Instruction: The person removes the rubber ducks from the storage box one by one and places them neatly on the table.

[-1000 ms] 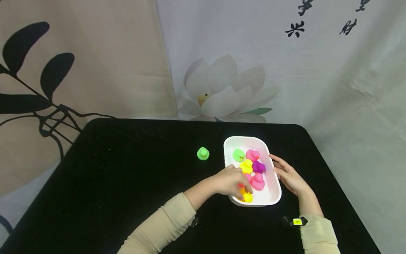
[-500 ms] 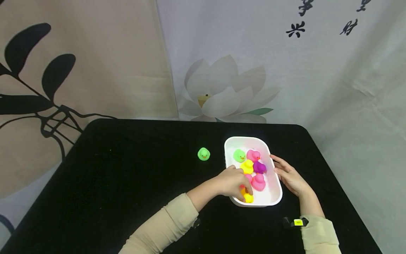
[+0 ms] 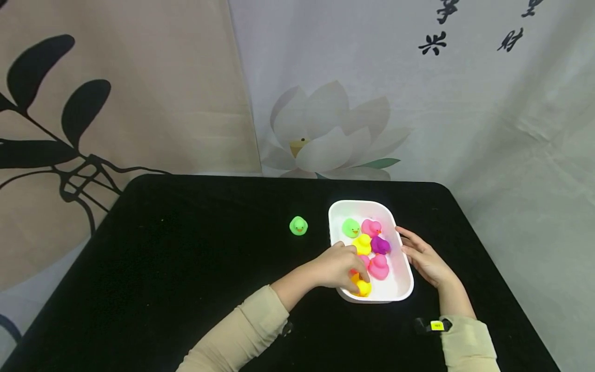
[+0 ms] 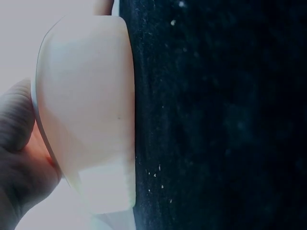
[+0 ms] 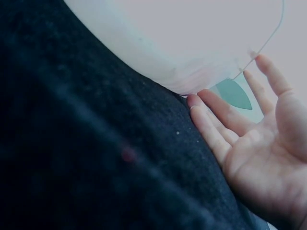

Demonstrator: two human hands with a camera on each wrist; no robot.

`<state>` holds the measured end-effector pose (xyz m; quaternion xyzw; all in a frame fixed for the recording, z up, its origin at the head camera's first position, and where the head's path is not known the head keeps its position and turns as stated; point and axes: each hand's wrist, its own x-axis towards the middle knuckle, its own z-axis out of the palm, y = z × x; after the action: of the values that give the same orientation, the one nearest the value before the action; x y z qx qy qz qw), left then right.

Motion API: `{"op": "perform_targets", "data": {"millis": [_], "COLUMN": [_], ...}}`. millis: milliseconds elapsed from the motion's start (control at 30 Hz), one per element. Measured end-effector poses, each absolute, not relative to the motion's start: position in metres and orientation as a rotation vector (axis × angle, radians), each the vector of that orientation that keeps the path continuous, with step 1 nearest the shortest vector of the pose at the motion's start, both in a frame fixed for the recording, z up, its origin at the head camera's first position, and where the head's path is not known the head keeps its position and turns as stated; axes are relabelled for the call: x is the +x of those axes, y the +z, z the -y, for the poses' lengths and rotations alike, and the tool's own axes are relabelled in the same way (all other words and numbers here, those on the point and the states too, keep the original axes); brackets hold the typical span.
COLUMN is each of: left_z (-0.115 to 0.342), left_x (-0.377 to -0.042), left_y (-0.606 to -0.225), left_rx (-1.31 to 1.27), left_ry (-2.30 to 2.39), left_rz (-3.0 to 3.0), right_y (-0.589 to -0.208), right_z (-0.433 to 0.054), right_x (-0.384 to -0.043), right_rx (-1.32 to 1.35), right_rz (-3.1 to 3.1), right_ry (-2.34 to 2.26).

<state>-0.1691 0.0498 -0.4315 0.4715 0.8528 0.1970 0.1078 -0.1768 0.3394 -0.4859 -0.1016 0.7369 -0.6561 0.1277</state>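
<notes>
My left hand (image 3: 338, 266) reaches over the near left side of a white plastic tray (image 3: 397, 289) and pinches a yellow rubber duck (image 3: 364, 288) between thumb and fingers. My right hand (image 3: 424, 259) is at the tray's right side, its extended fingertips against the wall, as the right wrist view shows. Further ducks sit in the tray: a green one (image 3: 350, 228), a purple one (image 3: 380, 245), a second yellow one (image 3: 362, 244) and several pink ones (image 3: 378, 267). One pink duck is partly hidden behind my left hand. In the left wrist view the tray wall (image 4: 86, 105) hides the ducks.
Another green duck (image 3: 298, 226) sits outside the tray, to its left, on the black cloth of the table (image 3: 186, 258). Behind the table's far edge hangs a pale curtain (image 3: 488, 129) printed with a lotus and dark writing.
Both hands, the tray and the ducks hold nearly the same places over the last second. Only a slight shift of the whole head view shows.
</notes>
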Motion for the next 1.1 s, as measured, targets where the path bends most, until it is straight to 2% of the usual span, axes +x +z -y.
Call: {"op": "perform_targets", "data": {"millis": [700,1100], "left_z": [-0.035,-0.016], "left_x": [-0.174,-0.173], "left_y": [-0.432,-0.421], "left_rx": [1.358,1.319], "left_ry": [1.12,1.191], "left_rz": [-2.319,-2.423], "right_y": [-0.488,-0.488], "right_z": [-0.34,-0.34], "right_x": [-0.177,-0.178], "right_rx": [-0.267,-0.28], "right_rz": [-2.164,-2.153], "right_ry": [-1.898,-1.916]}}
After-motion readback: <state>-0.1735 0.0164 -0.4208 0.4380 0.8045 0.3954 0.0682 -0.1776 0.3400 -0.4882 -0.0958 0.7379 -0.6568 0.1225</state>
